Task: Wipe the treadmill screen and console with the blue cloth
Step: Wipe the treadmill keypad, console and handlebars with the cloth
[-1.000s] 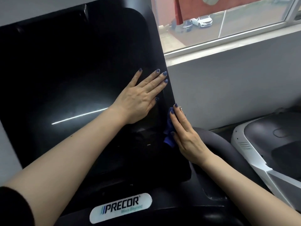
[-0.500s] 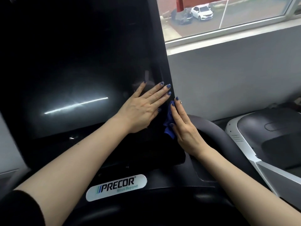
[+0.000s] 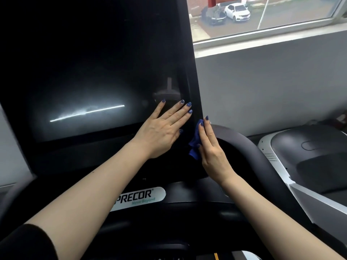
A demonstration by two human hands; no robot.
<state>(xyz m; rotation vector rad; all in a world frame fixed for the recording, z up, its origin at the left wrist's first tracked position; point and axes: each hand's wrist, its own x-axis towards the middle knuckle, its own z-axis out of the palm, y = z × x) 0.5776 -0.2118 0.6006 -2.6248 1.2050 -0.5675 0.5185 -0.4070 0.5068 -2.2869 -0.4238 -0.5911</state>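
Two bare hands are in view: the left hand [image 3: 163, 131] and the right hand [image 3: 212, 147], each with dark blue painted nails. There is one crumpled blue cloth [image 3: 195, 141], one large dark glossy treadmill screen [image 3: 90, 72] and one white oval PRECOR logo badge [image 3: 142, 197]. One curved black handlebar [image 3: 244, 145] shows. Through one window [image 3: 262, 14], one white car [image 3: 237, 10] is parked outside.

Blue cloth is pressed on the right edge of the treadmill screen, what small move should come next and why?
Probably slide the right hand with the blue cloth up the screen's right edge. The cloth sits low on that edge, with a long stretch above it, and the left hand lies flat, bracing the screen.
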